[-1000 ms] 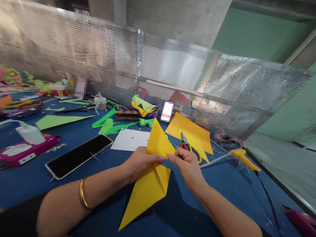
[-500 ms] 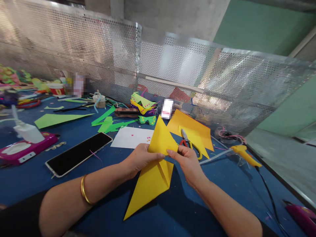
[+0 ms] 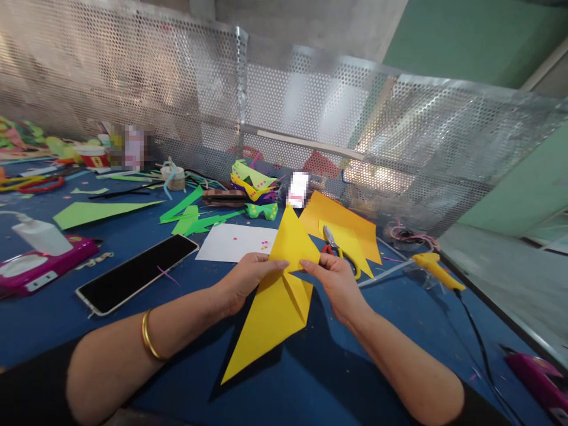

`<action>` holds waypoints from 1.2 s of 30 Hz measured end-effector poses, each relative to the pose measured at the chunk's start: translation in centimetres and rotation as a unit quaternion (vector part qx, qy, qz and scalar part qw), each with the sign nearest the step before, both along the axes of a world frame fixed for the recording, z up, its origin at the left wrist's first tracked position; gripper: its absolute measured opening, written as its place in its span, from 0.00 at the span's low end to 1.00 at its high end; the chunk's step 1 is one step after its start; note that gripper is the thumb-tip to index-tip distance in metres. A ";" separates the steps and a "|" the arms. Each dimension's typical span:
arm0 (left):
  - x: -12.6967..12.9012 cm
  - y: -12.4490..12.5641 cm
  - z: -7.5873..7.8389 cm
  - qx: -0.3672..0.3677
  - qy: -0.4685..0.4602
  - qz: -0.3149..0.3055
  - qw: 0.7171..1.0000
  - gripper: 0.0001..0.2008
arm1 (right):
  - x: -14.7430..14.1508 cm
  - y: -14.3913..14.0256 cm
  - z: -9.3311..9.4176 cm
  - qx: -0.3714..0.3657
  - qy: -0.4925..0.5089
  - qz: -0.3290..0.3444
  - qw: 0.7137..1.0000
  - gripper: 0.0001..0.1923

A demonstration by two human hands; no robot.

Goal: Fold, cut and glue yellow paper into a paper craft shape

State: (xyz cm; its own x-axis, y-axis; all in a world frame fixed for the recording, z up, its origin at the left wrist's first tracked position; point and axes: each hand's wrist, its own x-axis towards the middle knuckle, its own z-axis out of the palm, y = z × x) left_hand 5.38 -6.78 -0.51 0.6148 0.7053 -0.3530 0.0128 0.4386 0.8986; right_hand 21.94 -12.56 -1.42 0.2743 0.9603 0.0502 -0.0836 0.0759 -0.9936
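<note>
A yellow sheet of paper [image 3: 270, 322], folded and cut to points at its top and lower left, is held over the blue table. My left hand [image 3: 251, 278] pinches its left side, thumb lying on the front. On the right edge, my right hand [image 3: 335, 278] grips it between thumb and fingers. Some of the fingers are hidden behind the paper. Just beyond my right hand lie scissors [image 3: 341, 251] with yellow and red handles, on yellow paper [image 3: 361, 257] and an orange sheet [image 3: 341, 207]. A white sheet [image 3: 226, 244] with small pink bits is past my left hand.
A black-screened phone [image 3: 137, 275] and a purple power strip [image 3: 44, 269] lie at left. Green paper pieces [image 3: 106, 213] and decorated paper bows [image 3: 261, 210] are farther back. A yellow glue gun [image 3: 437, 272] with a cord lies right. A perforated metal screen [image 3: 310, 100] borders the table.
My left thumb has shifted slightly up and left on the yellow paper. Both hands keep their hold. The whole view has moved a little.
</note>
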 end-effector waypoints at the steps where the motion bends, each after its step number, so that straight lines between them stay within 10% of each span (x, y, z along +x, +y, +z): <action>1: 0.0 0.0 0.0 0.006 0.005 0.005 1.000 0.15 | 0.0 0.0 0.0 -0.001 0.000 -0.002 1.000 0.12; 36: 0.2 -0.3 -0.2 0.025 -0.014 0.024 0.999 0.14 | 0.5 -0.1 -0.2 0.001 -0.096 -0.008 0.995 0.18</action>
